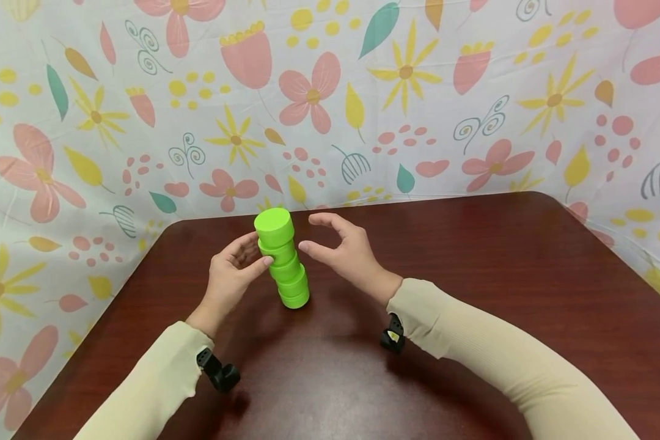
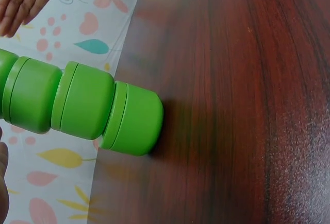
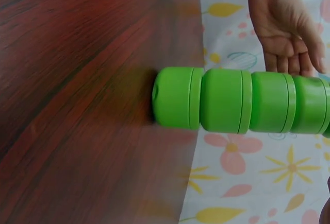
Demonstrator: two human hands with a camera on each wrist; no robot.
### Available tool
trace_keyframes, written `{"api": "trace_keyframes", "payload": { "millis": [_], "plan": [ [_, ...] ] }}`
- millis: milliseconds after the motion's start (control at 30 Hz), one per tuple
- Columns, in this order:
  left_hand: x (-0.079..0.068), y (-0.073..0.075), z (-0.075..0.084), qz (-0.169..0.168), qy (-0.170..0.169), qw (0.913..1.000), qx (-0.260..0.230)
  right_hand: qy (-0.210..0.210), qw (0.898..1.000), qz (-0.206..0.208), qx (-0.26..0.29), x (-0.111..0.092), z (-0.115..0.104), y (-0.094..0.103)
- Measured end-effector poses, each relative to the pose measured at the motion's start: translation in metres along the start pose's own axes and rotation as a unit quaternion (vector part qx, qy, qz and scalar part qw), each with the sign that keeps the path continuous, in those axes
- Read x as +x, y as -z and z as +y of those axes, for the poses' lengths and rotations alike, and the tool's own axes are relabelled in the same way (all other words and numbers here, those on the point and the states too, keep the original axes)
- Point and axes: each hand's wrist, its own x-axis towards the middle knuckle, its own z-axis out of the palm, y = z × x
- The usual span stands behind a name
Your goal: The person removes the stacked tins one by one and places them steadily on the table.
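Note:
Several bright green round jars with lids stand in one tall stack [image 1: 290, 269], a little uneven, on the dark table. The top jar [image 1: 275, 227] sits highest, and the bottom jar [image 2: 136, 121] rests on the wood. My left hand [image 1: 228, 272] is at the stack's left side, its thumb overlapping the upper jars and its fingers loosely spread beside them. To the right, my right hand [image 1: 352, 250] is held apart from the stack, thumb and fingers parted with nothing between them. In the right wrist view, the left hand's fingertips pass behind the jars.
The reddish-brown wooden table [image 1: 473, 275] has rounded far corners. A white cloth [image 1: 330, 153] printed with flowers and leaves hangs behind it and along its sides. Black straps with small devices [image 1: 220, 370] are worn on both wrists.

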Motion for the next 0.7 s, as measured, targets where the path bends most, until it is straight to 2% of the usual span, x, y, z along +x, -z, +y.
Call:
{"api": "trace_keyframes", "payload": {
  "millis": [233,533,700],
  "plan": [
    [0.000,-0.002,0.000,-0.007,-0.001,0.9998,-0.018,-0.013,1.000,-0.017,0.007,0.005,-0.004,-0.007],
    [-0.002,-0.004,-0.002,-0.009,0.006,0.9997,-0.020,-0.056,0.998,-0.035,0.020,0.015,-0.008,-0.012],
    [-0.002,-0.004,-0.002,-0.005,0.007,0.9998,-0.018,-0.061,0.997,-0.051,0.022,0.020,-0.013,-0.015]
  ]
}}
